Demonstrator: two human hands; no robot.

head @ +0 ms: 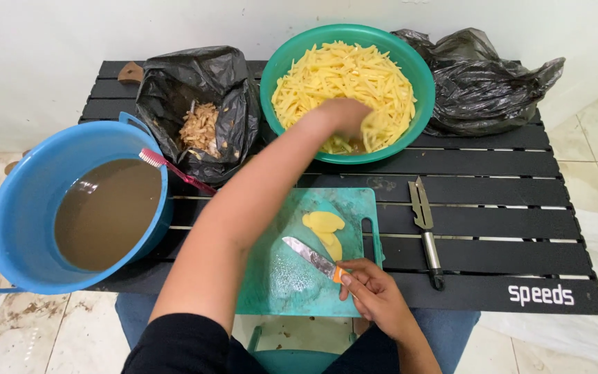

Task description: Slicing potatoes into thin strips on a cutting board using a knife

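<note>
Potato sticks (354,76) are heaped in a green bowl (275,76) at the back of the black slatted table (506,228). The left hand (344,118) is reached into that bowl, laid on the sticks; whether it is closed on any cannot be told. A knife (311,257) is gripped by its orange handle in the right hand (375,294), the blade laid flat on the green cutting board (278,284). 2 or 3 potato slices (325,228) are seen on the board just beyond the blade. A blue tub (15,208) of brown water is set at the left, a peeler (423,221) at the right.
</note>
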